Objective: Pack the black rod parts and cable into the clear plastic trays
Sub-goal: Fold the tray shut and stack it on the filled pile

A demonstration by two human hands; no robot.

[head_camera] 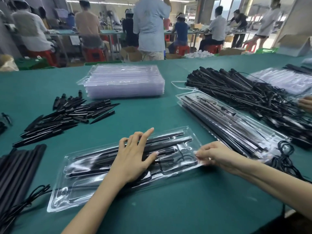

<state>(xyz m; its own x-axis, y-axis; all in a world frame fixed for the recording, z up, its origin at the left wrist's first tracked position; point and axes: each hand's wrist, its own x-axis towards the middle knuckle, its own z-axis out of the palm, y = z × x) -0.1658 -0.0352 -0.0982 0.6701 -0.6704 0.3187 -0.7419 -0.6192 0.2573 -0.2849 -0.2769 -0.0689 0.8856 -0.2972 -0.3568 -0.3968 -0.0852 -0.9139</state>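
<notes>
One clear tray [70, 196] lies near on the green table [168, 115], with several black rods [168, 144] and a cable [184, 159] inside. Left hand [133, 157] presses flat on the rods, fingers spread. Right hand [217, 157] pinches the tray's right edge.

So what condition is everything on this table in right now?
Front tray: filled with rods and cable, lying flat.
Left hand: resting on the tray's rods.
Right hand: pinching the tray's edge.
Tray stack: empty.
Second tray: packed.
Loose rods: piled, unpacked.
</notes>
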